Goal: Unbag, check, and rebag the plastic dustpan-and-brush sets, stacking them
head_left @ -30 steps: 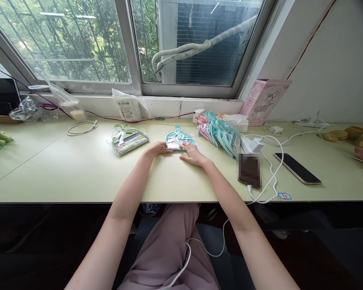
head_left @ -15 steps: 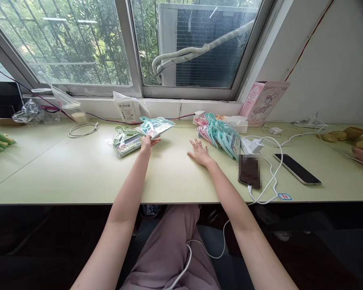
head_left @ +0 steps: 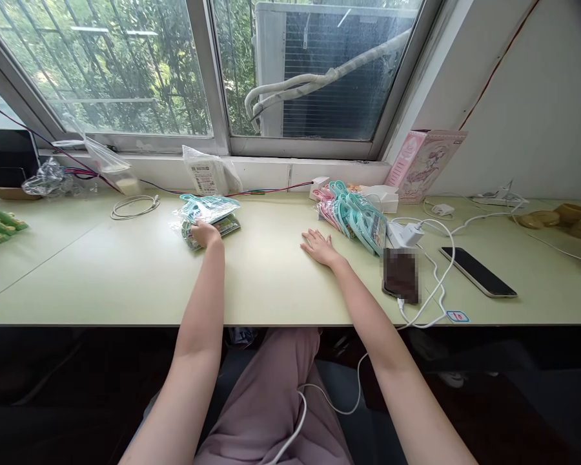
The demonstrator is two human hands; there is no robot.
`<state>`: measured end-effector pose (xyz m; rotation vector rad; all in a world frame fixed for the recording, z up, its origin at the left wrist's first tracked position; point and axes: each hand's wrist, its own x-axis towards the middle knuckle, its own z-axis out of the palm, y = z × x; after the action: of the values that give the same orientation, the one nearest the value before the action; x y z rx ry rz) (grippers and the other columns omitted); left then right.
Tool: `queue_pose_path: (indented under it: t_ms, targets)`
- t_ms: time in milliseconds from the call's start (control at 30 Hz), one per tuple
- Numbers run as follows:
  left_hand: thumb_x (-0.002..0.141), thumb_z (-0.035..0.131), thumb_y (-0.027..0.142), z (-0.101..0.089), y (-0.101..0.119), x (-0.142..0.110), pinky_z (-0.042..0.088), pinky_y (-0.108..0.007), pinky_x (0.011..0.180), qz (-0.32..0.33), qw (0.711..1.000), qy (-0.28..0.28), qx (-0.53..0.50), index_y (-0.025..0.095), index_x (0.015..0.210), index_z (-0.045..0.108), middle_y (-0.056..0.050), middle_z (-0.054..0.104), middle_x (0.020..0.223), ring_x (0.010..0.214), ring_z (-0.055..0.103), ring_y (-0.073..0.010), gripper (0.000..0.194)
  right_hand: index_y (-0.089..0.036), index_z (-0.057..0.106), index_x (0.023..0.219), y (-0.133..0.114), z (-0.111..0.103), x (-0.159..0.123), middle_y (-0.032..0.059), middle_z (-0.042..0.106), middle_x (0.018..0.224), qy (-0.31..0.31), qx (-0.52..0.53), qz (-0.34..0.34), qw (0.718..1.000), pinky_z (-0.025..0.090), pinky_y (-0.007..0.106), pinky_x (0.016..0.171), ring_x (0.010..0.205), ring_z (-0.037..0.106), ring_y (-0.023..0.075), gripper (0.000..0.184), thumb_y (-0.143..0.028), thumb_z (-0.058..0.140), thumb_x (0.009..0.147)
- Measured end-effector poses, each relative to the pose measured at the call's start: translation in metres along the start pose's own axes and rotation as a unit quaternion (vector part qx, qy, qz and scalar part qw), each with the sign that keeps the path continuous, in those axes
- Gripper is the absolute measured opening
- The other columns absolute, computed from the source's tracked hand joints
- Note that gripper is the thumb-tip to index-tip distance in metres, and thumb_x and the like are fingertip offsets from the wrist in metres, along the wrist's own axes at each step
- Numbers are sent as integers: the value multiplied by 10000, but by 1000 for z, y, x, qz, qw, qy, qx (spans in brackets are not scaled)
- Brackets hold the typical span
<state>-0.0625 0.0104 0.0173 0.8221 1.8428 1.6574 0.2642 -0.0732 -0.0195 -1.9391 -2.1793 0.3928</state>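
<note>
My left hand [head_left: 206, 234] is closed on the near edge of a clear-wrapped pack of light-blue looped plastic pieces, which look like small hangers [head_left: 208, 208]. This blue pack lies over a similar green pack [head_left: 231, 225], covering most of it. My right hand [head_left: 321, 247] rests flat on the table, fingers spread, holding nothing. Just beyond it is a heap of wrapped teal packs [head_left: 361, 219] with a pink pack [head_left: 326, 205] at its left side.
Right of the heap are a charging phone [head_left: 399, 274], a white charger [head_left: 409, 234] with looping cables and a dark phone [head_left: 478, 271]. A pink box [head_left: 425, 165] and a plastic-bagged packet [head_left: 208, 173] stand by the window. A coiled cable [head_left: 134, 206] lies left.
My left hand has moved left with the blue pack, which now lies over the green pack. The right hand stays in place on the table.
</note>
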Motion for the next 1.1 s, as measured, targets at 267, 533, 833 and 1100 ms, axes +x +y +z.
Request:
queue_pose_path:
  t_ms: [267, 533, 833, 1100]
  targets:
    - [932, 298, 161, -7, 8, 4, 390, -542, 1058, -53, 974, 200, 90, 143, 1226, 524, -212, 452, 1373, 1333, 428, -360, 372, -226, 312, 1518, -1, -1, 0, 98, 160, 1646, -1, -2, 1, 1000, 50, 607, 1193, 1529, 92, 275, 576, -479, 287, 1002]
    - [787, 314, -30, -8, 18, -20, 101, -666, 1157, 95, 957, 243, 125, 277, 1304, 394, -126, 471, 1355, 1447, 307, -257, 607, -224, 323, 1515, 0, 0, 1, 92, 183, 1641, 4, 4, 1, 1000, 43, 610, 1193, 1526, 112, 280, 576, -482, 297, 1000]
    - [745, 391, -17, 14, 16, -53, 87, -572, 1210, 260, 948, 172, 65, 210, 1265, 457, -151, 203, 1565, 1521, 79, -277, 571, -217, 474, 1417, -2, -15, -6, 100, 350, 1570, 321, -74, -34, 943, 260, 473, 1172, 1473, 261, 233, 516, -141, 386, 915]
    - [804, 398, 8, 44, -6, -75, 350, -497, 1114, 417, 892, -80, 153, 201, 1019, 658, -121, 485, 1359, 1334, 408, -300, 388, -182, 431, 1449, 23, -38, -16, 138, 358, 1558, 468, -2, 207, 859, 186, 607, 1155, 1492, 228, 255, 639, -45, 244, 853]
